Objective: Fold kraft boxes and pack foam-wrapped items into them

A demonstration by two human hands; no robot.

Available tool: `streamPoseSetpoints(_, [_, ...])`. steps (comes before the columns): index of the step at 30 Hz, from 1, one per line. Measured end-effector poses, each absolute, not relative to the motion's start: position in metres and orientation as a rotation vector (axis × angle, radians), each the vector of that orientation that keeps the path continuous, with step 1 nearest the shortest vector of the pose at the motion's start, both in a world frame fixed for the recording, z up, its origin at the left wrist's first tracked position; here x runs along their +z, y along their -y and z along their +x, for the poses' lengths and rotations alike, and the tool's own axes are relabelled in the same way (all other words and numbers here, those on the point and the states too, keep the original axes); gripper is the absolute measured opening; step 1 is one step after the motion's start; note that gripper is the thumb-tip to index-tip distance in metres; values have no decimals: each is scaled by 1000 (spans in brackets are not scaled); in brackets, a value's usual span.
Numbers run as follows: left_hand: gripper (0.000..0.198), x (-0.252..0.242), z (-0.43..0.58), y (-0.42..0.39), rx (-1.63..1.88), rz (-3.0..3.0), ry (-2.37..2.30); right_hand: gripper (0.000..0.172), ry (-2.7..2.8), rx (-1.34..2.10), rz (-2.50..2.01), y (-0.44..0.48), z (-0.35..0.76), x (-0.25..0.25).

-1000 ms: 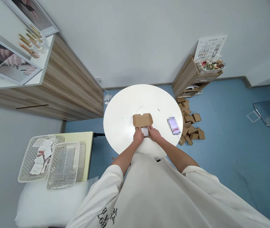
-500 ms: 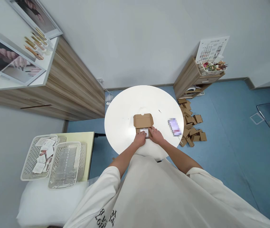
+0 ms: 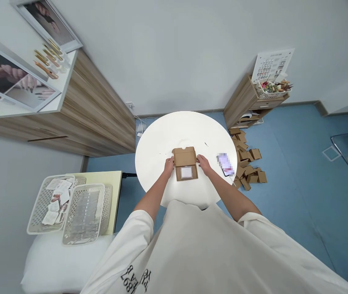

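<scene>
A small brown cardboard box [image 3: 186,164] lies open on the round white table [image 3: 161,139], its lid flap folded back away from me. A white packet [image 3: 186,172] lies inside the box. My left hand [image 3: 169,164] touches the box's left side at the lid hinge, fingers curled against the flap. My right hand [image 3: 203,163] touches the right side in the same way. Neither hand covers the packet.
A phone [image 3: 225,164] lies on the table right of the box. Several folded cardboard boxes [image 3: 247,159] are heaped on the blue floor by a wooden cabinet [image 3: 241,102]. Two white baskets [image 3: 69,206] sit on a low yellow table at my left. A wooden counter [image 3: 94,114] runs along the left wall.
Both hands left the packet in the box's front half and moved apart and forward to the two sides of the lid. The packet now lies uncovered inside the box.
</scene>
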State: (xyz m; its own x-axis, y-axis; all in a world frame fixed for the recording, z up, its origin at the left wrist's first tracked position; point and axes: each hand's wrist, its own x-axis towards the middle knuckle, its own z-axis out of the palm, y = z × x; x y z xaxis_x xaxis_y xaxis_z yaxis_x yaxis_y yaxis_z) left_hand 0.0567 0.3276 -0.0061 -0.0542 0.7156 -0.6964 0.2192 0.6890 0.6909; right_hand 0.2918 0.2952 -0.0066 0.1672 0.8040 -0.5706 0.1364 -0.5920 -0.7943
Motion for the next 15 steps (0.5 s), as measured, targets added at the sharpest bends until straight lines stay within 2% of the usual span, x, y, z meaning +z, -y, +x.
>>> streamPoseSetpoints(7, [72,-2,46,-326,458,768,-1564,73,688,1601,-1843,-293,291,-3])
streamPoseSetpoints(15, [81,4,36,-329,451,847,-1441,79,779,1637,-1813,-292,295,5])
